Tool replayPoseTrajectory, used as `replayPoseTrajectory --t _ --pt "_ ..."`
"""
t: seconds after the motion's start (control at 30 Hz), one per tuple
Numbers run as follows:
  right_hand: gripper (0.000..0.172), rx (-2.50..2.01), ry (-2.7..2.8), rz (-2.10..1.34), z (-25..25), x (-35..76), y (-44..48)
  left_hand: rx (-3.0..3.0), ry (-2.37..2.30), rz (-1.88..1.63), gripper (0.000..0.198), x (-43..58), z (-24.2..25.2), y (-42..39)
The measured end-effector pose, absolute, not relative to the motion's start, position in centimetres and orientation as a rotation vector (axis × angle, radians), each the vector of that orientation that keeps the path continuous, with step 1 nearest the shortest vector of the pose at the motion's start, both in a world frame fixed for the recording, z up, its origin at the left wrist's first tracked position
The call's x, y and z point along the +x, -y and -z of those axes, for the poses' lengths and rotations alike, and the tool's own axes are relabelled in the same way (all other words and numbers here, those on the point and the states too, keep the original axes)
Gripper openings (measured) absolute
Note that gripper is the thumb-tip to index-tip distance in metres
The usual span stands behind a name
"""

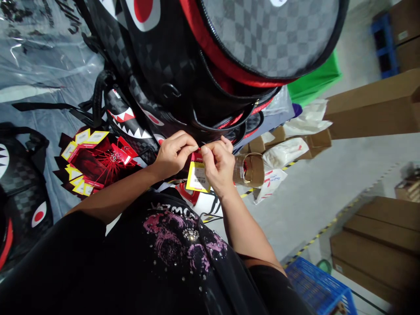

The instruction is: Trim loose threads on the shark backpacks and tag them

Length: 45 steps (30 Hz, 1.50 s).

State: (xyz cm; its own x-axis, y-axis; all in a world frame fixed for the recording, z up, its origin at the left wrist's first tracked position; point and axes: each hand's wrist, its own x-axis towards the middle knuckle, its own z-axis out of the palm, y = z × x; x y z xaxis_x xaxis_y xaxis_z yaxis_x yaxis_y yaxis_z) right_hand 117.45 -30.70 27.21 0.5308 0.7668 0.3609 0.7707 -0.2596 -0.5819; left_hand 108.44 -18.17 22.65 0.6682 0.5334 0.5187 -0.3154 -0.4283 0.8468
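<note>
My left hand [174,154] and my right hand [219,164] meet in front of my chest, fingertips pinched almost together. Between them hangs a yellow and red hang tag [197,175] with a barcode. My right thumb and fingers grip its upper edge. At the tag's red top, my left thumb and forefinger pinch what looks like its string, mostly hidden by the fingers. Just beyond the hands stands a black and grey checked backpack [151,57] with red trim and zips. To the left, a fanned bundle of similar tags [87,162] with red strings lies on the plastic-covered surface.
Another checked backpack [24,183] lies at far left. Smaller shark-mouth bags [129,120] sit beside the big one. On the right are open cardboard boxes [370,107], white bags [285,151], a blue crate [316,284] and stacked cartons [377,245] on the floor.
</note>
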Motion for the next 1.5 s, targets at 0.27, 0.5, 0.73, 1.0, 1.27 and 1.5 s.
replayPoseTrajectory --t 0.27,0.5,0.73,1.0,1.27,1.5 --pt "0.019 -2.016 1.265 0.029 -27.14 117.5 30.53 1.771 -0.154 -0.959 0.013 108.38 -22.66 18.22" --pt "0.011 -2.016 1.279 -0.01 -27.27 117.59 30.54 1.775 -0.146 -0.969 0.014 108.39 -22.84 18.21" --pt "0.019 -2.06 1.298 0.013 -27.5 117.6 30.44 1.761 -0.145 -0.954 0.016 108.34 -22.82 18.18" --pt "0.024 -2.063 1.285 0.053 -27.43 117.49 30.21 1.784 -0.139 -0.956 0.016 108.41 -22.4 18.23" --pt "0.01 -2.022 1.355 0.005 -27.54 117.82 30.64 1.77 -0.115 -1.016 0.014 108.36 -22.42 18.27" --pt "0.02 -2.029 1.327 0.054 -27.23 117.89 30.4 1.759 -0.119 -1.014 0.015 108.38 -22.23 18.44"
